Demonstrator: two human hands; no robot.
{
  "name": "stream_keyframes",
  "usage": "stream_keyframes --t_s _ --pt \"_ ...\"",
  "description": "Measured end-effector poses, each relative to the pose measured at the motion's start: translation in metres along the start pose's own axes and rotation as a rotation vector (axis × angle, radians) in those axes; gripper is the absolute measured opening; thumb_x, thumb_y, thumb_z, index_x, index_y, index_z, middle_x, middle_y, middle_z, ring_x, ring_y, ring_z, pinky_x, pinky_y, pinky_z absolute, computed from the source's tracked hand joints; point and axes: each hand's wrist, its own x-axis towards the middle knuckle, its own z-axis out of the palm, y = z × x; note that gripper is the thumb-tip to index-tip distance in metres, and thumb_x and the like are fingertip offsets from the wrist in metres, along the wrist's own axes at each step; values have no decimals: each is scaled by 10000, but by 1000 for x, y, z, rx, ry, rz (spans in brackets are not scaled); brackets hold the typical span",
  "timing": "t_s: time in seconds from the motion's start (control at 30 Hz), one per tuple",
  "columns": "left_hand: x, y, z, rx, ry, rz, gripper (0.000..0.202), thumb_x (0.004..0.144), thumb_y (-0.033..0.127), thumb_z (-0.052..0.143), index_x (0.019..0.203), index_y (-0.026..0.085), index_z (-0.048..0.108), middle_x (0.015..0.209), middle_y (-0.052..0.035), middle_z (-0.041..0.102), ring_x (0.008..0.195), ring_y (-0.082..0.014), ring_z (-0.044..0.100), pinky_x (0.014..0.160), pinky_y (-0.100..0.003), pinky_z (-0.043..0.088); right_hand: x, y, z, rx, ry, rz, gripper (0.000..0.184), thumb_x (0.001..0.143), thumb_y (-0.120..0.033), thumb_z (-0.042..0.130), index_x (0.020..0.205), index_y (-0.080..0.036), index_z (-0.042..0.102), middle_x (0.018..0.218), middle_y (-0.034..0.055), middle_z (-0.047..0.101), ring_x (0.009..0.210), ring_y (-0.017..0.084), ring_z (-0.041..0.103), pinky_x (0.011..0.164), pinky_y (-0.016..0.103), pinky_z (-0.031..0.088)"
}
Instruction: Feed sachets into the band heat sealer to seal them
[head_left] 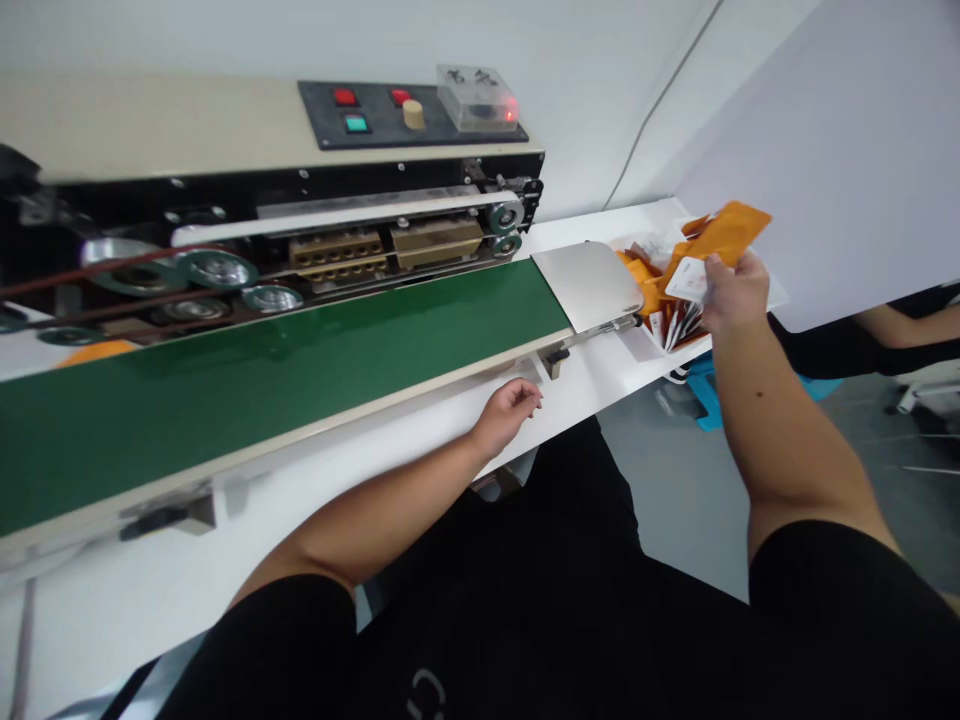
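At the far right end of the table, my right hand (739,292) grips an orange pouch (729,230). A white printed piece (687,280) shows below that pouch at my fingertips; I cannot tell whether it is part of the same pouch. Beneath lies a white bin (694,347) packed with several more orange pouches (637,270), some with white faces. My left hand (507,415) hovers by the table's front edge, below the conveyor, its fingers curled in and nothing seen in them. The green conveyor belt (315,370) runs leftward from a metal end plate (589,285).
Behind the belt stands a band sealing machine (225,130) with exposed wheels, heating blocks and a control panel (390,115). Part of something orange (97,352) shows behind the belt at left. A blue stool (701,395) and another person's arm (911,325) are at right.
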Motion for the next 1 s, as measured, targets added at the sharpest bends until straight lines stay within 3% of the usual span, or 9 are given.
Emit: stream_keyframes --t_s 0.07,0.17,0.3,0.4,0.53,0.63,0.73,0.83,1.0 --pt "-3 -1 1 22 -51 -6 255 872 387 786 960 177 672 876 -28 672 833 -147 604 770 -276 475 -36 -3 -5 184 15 80 157 866 -86 732 934 -225 707 1049 82 823 884 178 790 908 383 624" --pt "-9 1 4 44 -132 -1 358 843 438 860 1023 182 687 998 -62 713 941 -172 640 860 -296 503 -123 -12 -3 276 -48 198 272 770 -225 884 995 -256 734 1094 21 819 967 182 794 942 359 655" --pt "-16 10 10 -158 -205 -39 621 770 526 936 1236 222 662 1337 -126 692 1182 -250 669 952 -346 552 -241 -16 22 231 -212 503 412 705 -343 944 1036 -251 716 1038 13 814 849 201 782 848 379 676" --pt "-23 16 16 -323 -177 -137 813 716 562 968 1384 292 592 1446 -114 652 1258 -281 671 975 -379 583 -291 -9 48 170 -228 565 426 732 -431 902 1033 -239 671 983 37 799 827 229 767 792 399 663" --pt "-29 15 22 -365 -50 -220 816 702 557 981 1366 309 575 1368 -76 705 1169 -255 729 955 -394 610 -309 3 66 -7 -271 482 362 881 -531 747 1040 -227 633 964 52 763 873 226 741 820 377 636" --pt "-28 8 24 -377 113 -175 701 716 563 970 1244 269 615 1195 -35 762 1045 -208 757 908 -348 611 -311 6 64 -274 -440 298 332 924 -545 701 1029 -232 663 992 57 742 948 243 715 889 380 606" --pt "-22 3 24 -412 183 -124 633 708 570 975 1118 221 643 1056 -23 782 989 -191 766 902 -316 600 -314 9 59 -479 -539 141 317 953 -539 664 1088 -253 685 1039 67 744 994 274 707 938 410 580" --pt "-19 3 24 -422 211 -109 602 740 586 953 1098 198 664 1041 -37 793 990 -192 772 932 -329 599 -317 13 59 -535 -575 104 385 964 -535 633 1228 -256 663 1160 97 754 1069 310 713 966 450 575" --pt "-18 8 25 -436 256 -115 579 761 584 937 1105 191 689 1105 -59 800 1026 -195 772 955 -329 599 -305 17 56 -533 -729 157 616 831 -459 802 1375 -237 616 1306 116 739 1176 327 715 998 454 587"
